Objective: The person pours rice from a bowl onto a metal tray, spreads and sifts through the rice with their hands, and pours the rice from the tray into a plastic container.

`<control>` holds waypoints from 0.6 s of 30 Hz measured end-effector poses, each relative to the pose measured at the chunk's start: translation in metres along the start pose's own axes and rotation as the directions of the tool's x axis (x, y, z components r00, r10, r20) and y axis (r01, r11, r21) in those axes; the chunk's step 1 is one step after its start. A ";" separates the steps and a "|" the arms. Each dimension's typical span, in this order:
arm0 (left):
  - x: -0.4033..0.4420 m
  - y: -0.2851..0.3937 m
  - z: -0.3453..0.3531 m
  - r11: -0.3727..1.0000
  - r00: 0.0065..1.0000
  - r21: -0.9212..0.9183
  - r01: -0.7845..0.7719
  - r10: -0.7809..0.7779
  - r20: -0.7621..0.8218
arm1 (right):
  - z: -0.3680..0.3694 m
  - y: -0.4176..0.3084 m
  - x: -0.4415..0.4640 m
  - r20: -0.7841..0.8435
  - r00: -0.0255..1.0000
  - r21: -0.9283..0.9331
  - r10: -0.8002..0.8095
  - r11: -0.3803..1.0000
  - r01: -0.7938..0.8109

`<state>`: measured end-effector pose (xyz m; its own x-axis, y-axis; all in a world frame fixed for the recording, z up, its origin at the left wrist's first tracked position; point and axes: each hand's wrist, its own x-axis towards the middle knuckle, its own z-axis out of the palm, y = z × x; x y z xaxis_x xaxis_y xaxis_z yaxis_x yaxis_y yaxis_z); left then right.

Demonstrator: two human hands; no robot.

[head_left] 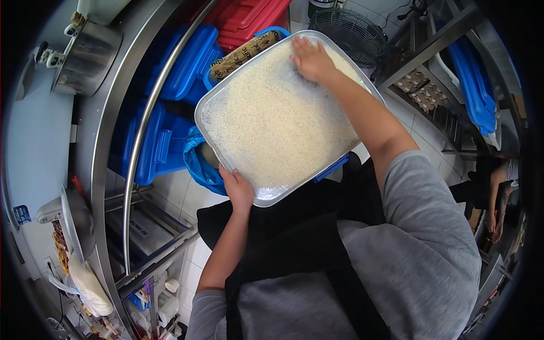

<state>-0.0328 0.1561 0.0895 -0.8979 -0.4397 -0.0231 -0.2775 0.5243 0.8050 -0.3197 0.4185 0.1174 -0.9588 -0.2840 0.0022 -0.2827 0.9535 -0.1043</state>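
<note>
A wide metal tray (203,133) with a raised rim is filled with pale, fine grains (277,119) that look like rice. The layer is thinner near my right hand and at the tray's lower edge, where bare metal glints. My left hand (238,190) grips the near left corner of the tray, thumb over the rim and the other fingers hidden beneath. At the far side, my right hand (310,59) lies flat on the grains, fingers stretched out. Under the tray's near right edge a strip of blue plastic (331,168) shows.
Blue lidded bins (184,62) and a red bin (243,22) stand left and behind. A blue bag (204,164) sits under the tray's left side. A wire fan (348,37) is on the floor beyond. Another person's hands (496,224) appear at far right.
</note>
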 end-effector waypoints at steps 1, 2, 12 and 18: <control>0.000 -0.002 0.001 1.000 1.000 0.003 -0.003 0.003 0.000 | -0.001 0.006 0.004 -0.017 0.999 -0.041 0.051 0.998 -0.051; 0.001 -0.004 0.002 1.000 1.000 0.012 -0.003 0.003 -0.004 | 0.002 0.006 0.005 -0.019 0.998 -0.038 0.052 0.998 -0.053; -0.001 0.010 -0.001 0.999 0.999 -0.024 0.046 -0.046 0.010 | 0.013 -0.042 -0.043 0.029 0.959 0.071 -0.282 0.958 0.279; 0.001 -0.001 0.002 0.999 1.000 -0.031 -0.030 0.030 -0.010 | 0.007 0.018 -0.017 -0.029 0.997 -0.100 0.077 0.992 -0.079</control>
<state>-0.0342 0.1563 0.0879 -0.9023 -0.4311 0.0066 -0.2397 0.5143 0.8234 -0.3085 0.4396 0.1084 -0.9781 -0.2069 0.0232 -0.2070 0.9783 -0.0039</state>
